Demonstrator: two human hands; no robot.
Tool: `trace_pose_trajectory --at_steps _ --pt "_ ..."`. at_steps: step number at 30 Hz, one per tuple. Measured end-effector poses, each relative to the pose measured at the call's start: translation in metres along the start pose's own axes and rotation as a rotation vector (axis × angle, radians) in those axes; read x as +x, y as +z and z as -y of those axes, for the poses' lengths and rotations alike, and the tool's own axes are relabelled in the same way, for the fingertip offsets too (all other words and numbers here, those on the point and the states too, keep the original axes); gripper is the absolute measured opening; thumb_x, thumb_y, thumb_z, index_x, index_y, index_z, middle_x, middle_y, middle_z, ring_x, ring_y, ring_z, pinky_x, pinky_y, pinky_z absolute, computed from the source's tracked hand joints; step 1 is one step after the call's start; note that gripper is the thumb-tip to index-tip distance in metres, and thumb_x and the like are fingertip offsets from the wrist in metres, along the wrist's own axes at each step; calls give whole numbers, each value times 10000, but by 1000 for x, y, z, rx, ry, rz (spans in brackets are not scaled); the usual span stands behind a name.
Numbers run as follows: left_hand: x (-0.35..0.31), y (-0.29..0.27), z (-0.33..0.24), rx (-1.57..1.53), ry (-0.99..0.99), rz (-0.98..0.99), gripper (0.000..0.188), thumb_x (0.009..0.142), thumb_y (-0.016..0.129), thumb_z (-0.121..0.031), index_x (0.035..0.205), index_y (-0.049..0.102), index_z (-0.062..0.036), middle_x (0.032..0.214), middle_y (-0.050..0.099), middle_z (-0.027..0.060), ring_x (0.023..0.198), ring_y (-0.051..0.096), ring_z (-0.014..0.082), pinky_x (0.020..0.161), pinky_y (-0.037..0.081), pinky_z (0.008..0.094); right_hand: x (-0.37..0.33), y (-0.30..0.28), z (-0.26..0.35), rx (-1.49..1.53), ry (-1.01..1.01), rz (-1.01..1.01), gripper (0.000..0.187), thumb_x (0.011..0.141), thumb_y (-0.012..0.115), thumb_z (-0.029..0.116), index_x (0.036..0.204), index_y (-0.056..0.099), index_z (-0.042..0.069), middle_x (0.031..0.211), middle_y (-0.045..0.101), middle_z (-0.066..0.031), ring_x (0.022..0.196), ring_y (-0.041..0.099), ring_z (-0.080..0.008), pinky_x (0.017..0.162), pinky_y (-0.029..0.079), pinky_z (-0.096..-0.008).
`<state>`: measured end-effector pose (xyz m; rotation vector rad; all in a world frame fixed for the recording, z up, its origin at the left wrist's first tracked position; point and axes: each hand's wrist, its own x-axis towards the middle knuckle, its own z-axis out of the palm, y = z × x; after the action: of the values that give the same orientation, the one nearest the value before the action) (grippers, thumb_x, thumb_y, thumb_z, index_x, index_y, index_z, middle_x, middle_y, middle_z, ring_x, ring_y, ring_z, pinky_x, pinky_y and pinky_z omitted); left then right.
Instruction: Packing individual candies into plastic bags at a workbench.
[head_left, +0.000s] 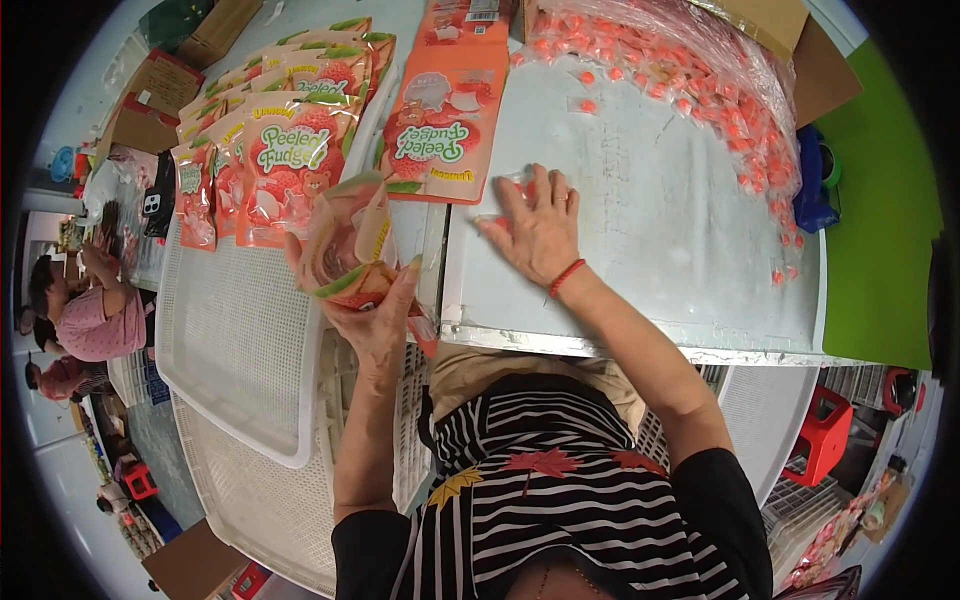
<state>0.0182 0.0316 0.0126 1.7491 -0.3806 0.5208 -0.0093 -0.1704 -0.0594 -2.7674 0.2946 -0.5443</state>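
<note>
My left hand (374, 328) grips a red and pink candy pouch (345, 235), its mouth spread wide toward me above the table's near edge. Low on the tabletop (640, 260), my right hand (545, 232) lies palm down with its fingers spread. Small clear wrappers with red candies (514, 188) show at its fingertips and beside the thumb, partly covered by the hand. A flat stack of unfilled-looking pouches (440, 125) lies between my hands, farther away. To the left stand several plump pouches (295, 165) in rows.
A big heap of individually wrapped red candies (690, 90) curves along the table's far right, beside clear plastic sheeting and a cardboard box (825, 80). White mesh trays (240, 350) sit at left. A red stool (822, 435) is at lower right. Other people (95, 315) work at far left.
</note>
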Motion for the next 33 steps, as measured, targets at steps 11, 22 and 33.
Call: trace_pose_trajectory --at_steps 11,22,33 --pt "-5 54 -16 -36 98 267 1169 514 910 -144 1409 172 5 1292 395 152 1159 439 271 971 391 406 14 12 -54 162 -168 -345 106 830 634 209 840 614 106 737 542 -39 538 510 -175 433 379 -275" --pt "-17 103 -18 164 147 288 1124 515 892 -260 1373 227 34 1216 437 186 1125 419 368 973 303 490 63 -113 34 1731 443 -258 206 991 454 280 968 512 83 807 502 7 701 452 -70 622 403 -233" --pt "-23 108 -5 100 199 255 1029 553 851 -195 1347 242 44 1216 439 196 1107 425 375 973 296 492 20 -104 25 889 253 -119 157 953 509 139 1006 514 -9 886 560 -80 806 530 -124 729 456 -266"
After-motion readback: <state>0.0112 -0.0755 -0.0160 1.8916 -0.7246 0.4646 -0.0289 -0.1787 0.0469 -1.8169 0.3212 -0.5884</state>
